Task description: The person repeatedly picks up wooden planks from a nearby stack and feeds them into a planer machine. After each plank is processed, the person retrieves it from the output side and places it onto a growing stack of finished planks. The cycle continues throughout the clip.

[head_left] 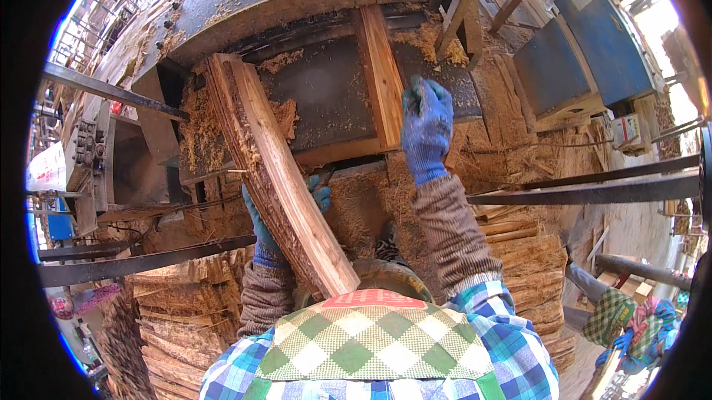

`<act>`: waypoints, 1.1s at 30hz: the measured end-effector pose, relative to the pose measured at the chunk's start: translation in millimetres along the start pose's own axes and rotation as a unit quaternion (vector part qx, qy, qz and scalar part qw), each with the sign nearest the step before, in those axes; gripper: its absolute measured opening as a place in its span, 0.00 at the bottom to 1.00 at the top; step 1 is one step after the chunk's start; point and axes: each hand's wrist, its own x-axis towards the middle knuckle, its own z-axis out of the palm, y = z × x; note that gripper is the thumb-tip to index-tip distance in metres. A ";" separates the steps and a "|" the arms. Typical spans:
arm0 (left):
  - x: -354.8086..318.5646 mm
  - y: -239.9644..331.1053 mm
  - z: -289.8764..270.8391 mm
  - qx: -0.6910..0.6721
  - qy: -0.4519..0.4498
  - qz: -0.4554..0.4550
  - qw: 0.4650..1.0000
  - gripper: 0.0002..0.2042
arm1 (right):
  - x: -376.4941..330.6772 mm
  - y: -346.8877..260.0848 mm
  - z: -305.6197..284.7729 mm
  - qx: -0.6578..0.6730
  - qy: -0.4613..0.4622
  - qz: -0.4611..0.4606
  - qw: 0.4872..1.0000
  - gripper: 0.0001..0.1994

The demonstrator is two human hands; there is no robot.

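My left hand (261,223), in a blue glove, grips a long rough wooden slab (274,170) from underneath; the slab runs from my chest up and left onto the metal saw table (326,96). My right hand (426,129), also in a blue glove, reaches forward with fingers loosely spread and rests by the right edge of a squared reddish board (380,74) lying on the table. It does not seem to grip the board. Sawdust (200,129) covers the table and the ground below.
Stacks of bark-edged offcuts (185,303) lie at lower left and at lower right (534,274). Metal rails (593,191) cross left and right. A blue machine (586,59) stands at upper right. Another person in a checked sleeve and blue glove (623,326) works at lower right.
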 end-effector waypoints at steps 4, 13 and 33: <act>-4.6 -1.9 -16.2 -0.022 0.021 0.013 0.999 0.58 | 31.6 5.2 24.4 -0.214 0.023 -0.026 0.976 0.15; -11.1 2.3 2.3 0.060 0.052 0.145 0.986 0.49 | 24.9 0.3 18.9 -0.162 0.028 -0.094 0.982 0.18; -66.6 6.8 2.6 -0.021 0.015 0.066 0.998 0.50 | -179.8 -64.2 -154.7 0.182 -0.068 0.309 0.931 0.26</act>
